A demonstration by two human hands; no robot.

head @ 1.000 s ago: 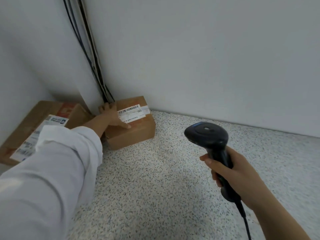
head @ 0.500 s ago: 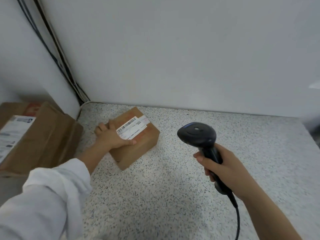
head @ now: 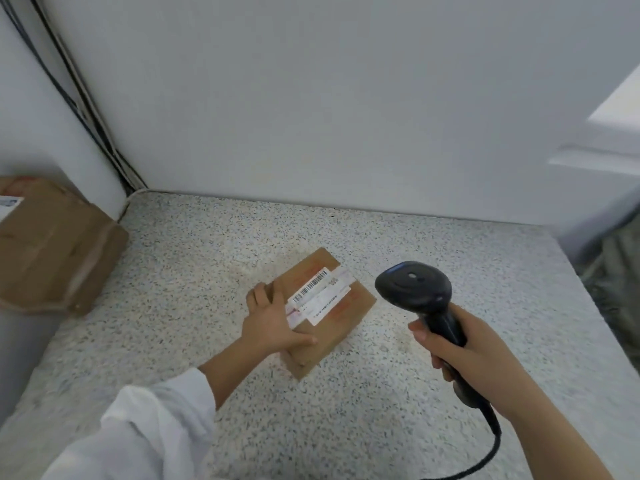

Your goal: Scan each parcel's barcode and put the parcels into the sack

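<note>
parcels: 2, small parcel (head: 327,339) on the desk (head: 207,254) and larger parcel (head: 52,247) at its left edge | barcode scanner (head: 414,289): 1 | hands: 2, left hand (head: 270,317) and right hand (head: 474,348) | labels: 2, barcode label (head: 320,294) on the small one, white label (head: 8,206) on the larger | white sleeve (head: 138,427): 1

This looks like a parcel sorting or mailroom station. A speckled desk (head: 207,258) sits in a corner of bare white walls (head: 346,98), with dark cables (head: 107,147) running down the far-left corner. A barcode-labelled cardboard parcel (head: 334,337) lies mid-desk and a bigger box (head: 52,258) sits far left. A corded barcode scanner (head: 415,289) is held near right.
</note>
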